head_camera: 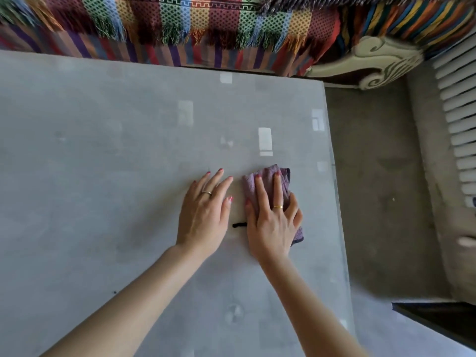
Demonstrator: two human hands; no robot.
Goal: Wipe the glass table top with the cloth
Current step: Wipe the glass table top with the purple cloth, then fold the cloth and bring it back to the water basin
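The glass table top (103, 163) fills most of the view, grey with pale reflections. A folded purple cloth (286, 180) lies on it near the right edge. My right hand (273, 215) presses flat on the cloth with straight fingers spread over it. My left hand (206, 212) rests flat on the bare glass just left of the cloth, fingers straight. A short black loop (239, 224) sticks out between the two hands.
A sofa with a colourful fringed throw (180, 29) runs along the table's far edge. Grey floor (373, 189) lies to the right, with a white ribbed radiator (461, 112) beyond it. A dark object (435, 318) sits at the lower right.
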